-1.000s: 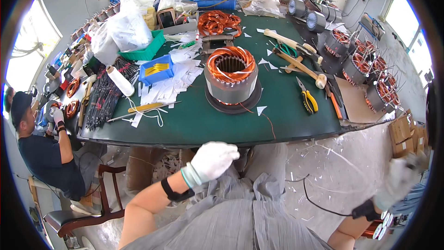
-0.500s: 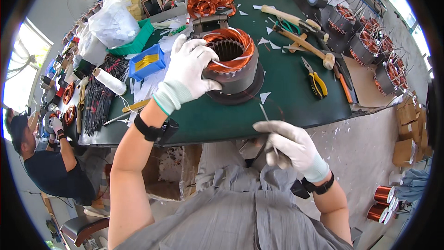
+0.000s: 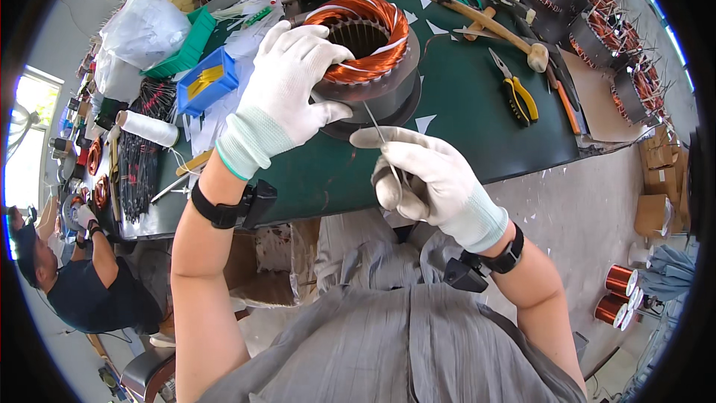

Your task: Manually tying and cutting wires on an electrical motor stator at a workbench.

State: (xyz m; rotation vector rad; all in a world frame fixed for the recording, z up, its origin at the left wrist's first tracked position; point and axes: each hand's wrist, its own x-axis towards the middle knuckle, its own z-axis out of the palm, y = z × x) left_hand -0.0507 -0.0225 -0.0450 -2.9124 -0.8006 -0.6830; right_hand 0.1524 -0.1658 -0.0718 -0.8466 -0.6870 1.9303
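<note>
A round motor stator [image 3: 373, 52] with copper windings stands on the green table [image 3: 462, 127]. My left hand [image 3: 287, 86], in a white glove, grips the stator's near left rim. My right hand [image 3: 421, 172], also gloved, pinches a thin metal needle [image 3: 380, 134] whose tip points up toward the stator's front edge. Both wrists wear black bands.
Yellow-handled pliers [image 3: 518, 93], a wooden mallet [image 3: 496, 30] and scissors lie right of the stator. A blue box [image 3: 205, 82], a white thread spool [image 3: 149, 128], black ties and plastic bags crowd the left. More stators [image 3: 597, 37] sit far right. Another person [image 3: 82, 283] sits lower left.
My left hand went from my lap up to the stator and now grips its rim. My right hand rose from my lap to the table edge, holding the needle.
</note>
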